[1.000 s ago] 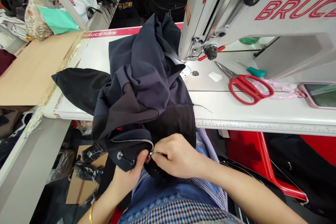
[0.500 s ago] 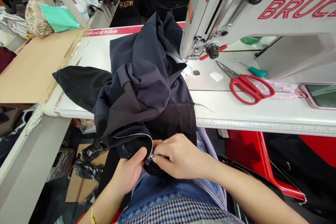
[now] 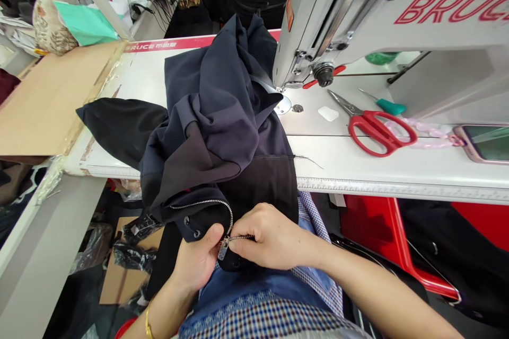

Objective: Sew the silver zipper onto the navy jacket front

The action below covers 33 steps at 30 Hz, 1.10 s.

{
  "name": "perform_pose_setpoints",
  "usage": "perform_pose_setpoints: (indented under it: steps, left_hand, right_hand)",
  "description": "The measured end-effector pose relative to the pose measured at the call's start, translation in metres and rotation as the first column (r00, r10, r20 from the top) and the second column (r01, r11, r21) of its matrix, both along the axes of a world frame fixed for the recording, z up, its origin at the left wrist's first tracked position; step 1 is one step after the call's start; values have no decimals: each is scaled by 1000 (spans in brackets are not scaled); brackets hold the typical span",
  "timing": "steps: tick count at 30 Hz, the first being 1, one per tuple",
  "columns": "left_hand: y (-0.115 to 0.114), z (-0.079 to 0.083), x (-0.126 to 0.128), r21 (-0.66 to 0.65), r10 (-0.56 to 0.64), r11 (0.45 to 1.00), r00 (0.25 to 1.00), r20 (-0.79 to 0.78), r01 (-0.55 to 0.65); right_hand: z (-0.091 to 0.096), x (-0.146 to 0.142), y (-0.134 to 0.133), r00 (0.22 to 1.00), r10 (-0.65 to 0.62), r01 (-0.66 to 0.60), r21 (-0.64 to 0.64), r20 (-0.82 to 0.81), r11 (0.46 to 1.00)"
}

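A dark navy and black garment [image 3: 222,90] lies bunched over the table's front edge, its lower end hanging to my lap. A metal zipper [image 3: 210,202] curves along that end, with its slider and pull tab [image 3: 223,249] between my hands. My left hand [image 3: 199,259] grips the fabric left of the slider, thumb on top and fingers hidden underneath. Closed on the zipper's right side just beside the slider is my right hand [image 3: 266,238]. Two metal eyelets [image 3: 191,226] show in the cloth near my left thumb.
A sewing machine [image 3: 437,5] stands at the right, its needle area next to the garment. Red-handled scissors [image 3: 382,132], a teal-handled pointed tool [image 3: 389,106] and a phone [image 3: 485,143] lie on the table. Cardboard [image 3: 47,100] covers the left side; a red seat [image 3: 369,228] is below right.
The pull tab has swung down and shows more fully between my hands. Both hands keep their hold, with only slight shifts; the view has moved a little.
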<state>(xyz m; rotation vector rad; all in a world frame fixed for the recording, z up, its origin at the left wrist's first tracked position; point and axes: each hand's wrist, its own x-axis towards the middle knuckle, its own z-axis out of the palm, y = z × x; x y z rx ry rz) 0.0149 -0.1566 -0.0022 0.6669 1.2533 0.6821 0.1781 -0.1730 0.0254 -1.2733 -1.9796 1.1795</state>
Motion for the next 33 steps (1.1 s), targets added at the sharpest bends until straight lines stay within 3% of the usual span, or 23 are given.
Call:
perform_pose_setpoints:
  steps: [8, 13, 17, 22, 24, 26, 28, 30, 33]
  left_hand:
    - [-2, -3, 1, 56, -29, 998, 1000, -7, 30]
    - [-7, -21, -14, 231, -64, 968, 988, -141, 96]
    - [-8, -28, -23, 285, -96, 943, 961, -261, 172]
    - [-8, -20, -9, 116, -15, 993, 995, -96, 27]
    - [-7, -18, -5, 65, -34, 997, 998, -58, 38]
    - [-6, -18, -7, 91, -86, 992, 994, -73, 93]
    - [-6, -21, -16, 149, -146, 974, 978, -150, 168]
    - [-8, -21, -26, 166, -186, 960, 957, -221, 224]
    - [-12, -16, -33, 101, -191, 971, 959, -211, 216]
  right_hand:
    - [-4, 4, 1, 995, -17, 8, -88, -99, 996]
    - [-6, 7, 3, 984, -12, -21, -183, -175, 983]
    - [-15, 8, 3, 957, -7, -73, -265, -290, 962]
    - [-28, 3, -2, 843, -158, -59, -381, -514, 923]
    - [-29, 2, -4, 785, -250, -14, -420, -567, 907]
    - [-28, 4, -6, 803, -255, 57, -356, -539, 933]
    - [-27, 6, -7, 875, -183, 100, -202, -449, 974]
    - [-28, 9, -7, 926, -106, 81, -85, -363, 993]
    - [-33, 11, -6, 941, -45, 32, -45, -335, 998]
